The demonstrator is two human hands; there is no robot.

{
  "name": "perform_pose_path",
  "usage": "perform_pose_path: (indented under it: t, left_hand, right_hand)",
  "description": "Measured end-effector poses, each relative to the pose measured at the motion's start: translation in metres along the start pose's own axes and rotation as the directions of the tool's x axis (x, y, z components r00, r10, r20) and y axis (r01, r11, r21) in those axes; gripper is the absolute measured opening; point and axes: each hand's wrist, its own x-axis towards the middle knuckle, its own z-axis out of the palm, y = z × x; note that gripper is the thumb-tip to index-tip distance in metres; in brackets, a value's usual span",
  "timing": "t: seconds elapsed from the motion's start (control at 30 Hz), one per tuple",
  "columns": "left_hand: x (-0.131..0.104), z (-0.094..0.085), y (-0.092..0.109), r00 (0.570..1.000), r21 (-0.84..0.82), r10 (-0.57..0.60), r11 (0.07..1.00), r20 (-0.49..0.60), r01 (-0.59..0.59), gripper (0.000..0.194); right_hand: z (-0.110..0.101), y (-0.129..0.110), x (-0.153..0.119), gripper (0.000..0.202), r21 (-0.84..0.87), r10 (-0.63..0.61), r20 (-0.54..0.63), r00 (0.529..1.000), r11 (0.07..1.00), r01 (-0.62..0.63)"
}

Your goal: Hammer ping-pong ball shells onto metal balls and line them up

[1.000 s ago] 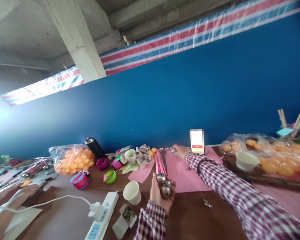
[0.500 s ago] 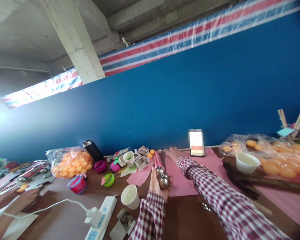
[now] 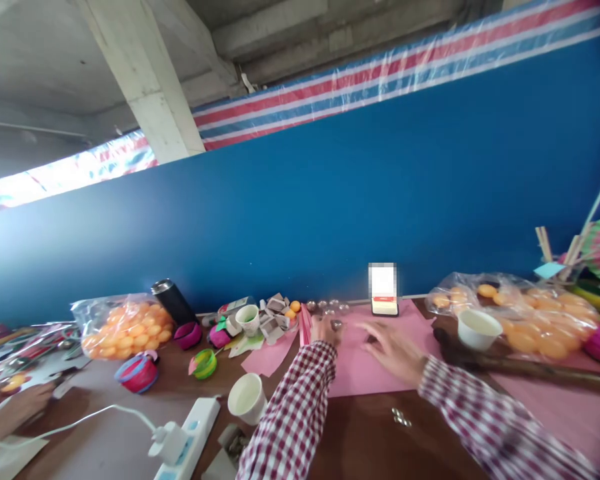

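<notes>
My left hand (image 3: 325, 329) reaches to the back of the pink paper (image 3: 350, 377), its fingers curled down round a shiny metal ball (image 3: 337, 325). The fingers partly hide that ball, and I cannot make out a second one in the hand. Just behind, several more metal balls (image 3: 333, 305) lie in a group near the blue wall. A folded pink strip (image 3: 305, 325) lies left of the hand. My right hand (image 3: 393, 350) hovers over the paper, its fingers apart and slightly bent, with nothing visible held.
A white cup (image 3: 247, 398) and a power strip (image 3: 197, 427) are at front left. Bags of orange balls (image 3: 130, 330) lie at both sides. A hammer (image 3: 520, 363) and another cup (image 3: 477, 329) are right. Another person's hand (image 3: 30, 403) is far left.
My left hand has moved forward from holding two metal balls palm-up and is now turned down by the group. My right hand has drawn back from the wall toward me.
</notes>
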Motion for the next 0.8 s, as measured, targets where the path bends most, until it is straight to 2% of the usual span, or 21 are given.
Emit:
perform_pose_path:
  t: [0.13,0.27,0.43,0.53,0.63,0.7,0.8]
  left_hand:
    - [0.01,0.013,0.008,0.997,0.162,0.027,0.986,0.075,-0.039,0.042]
    - [0.022,0.019,0.012,0.991,0.29,0.124,0.947,0.056,-0.135,0.044]
    - [0.036,0.025,0.005,0.961,0.371,0.273,0.889,0.043,-0.269,0.06]
    - [0.041,0.026,-0.006,0.955,0.394,0.294,0.876,0.021,-0.278,0.063]
    - [0.043,0.028,-0.013,0.961,0.413,0.274,0.872,0.031,-0.262,0.064]
    - [0.04,0.031,-0.013,0.954,0.406,0.299,0.874,-0.015,-0.267,0.065]
    - [0.03,0.036,-0.004,0.903,0.346,0.419,0.863,-0.088,-0.367,0.057]
  right_hand:
    - [-0.011,-0.004,-0.056,0.039,-0.05,-0.008,-0.044,0.999,0.999,0.006]
    - [-0.01,0.009,-0.085,0.038,-0.088,0.022,-0.083,0.996,0.996,-0.03]
    - [0.005,0.032,-0.102,0.038,-0.158,-0.035,-0.228,0.973,0.988,-0.001]
    - [0.012,0.04,-0.107,0.038,-0.186,-0.071,-0.297,0.952,0.983,0.015]
    - [0.014,0.043,-0.108,0.038,-0.203,-0.088,-0.311,0.946,0.979,0.024]
    - [0.013,0.044,-0.107,0.038,-0.22,-0.099,-0.313,0.945,0.975,0.03]
    - [0.013,0.047,-0.107,0.039,-0.245,-0.109,-0.304,0.946,0.969,0.033]
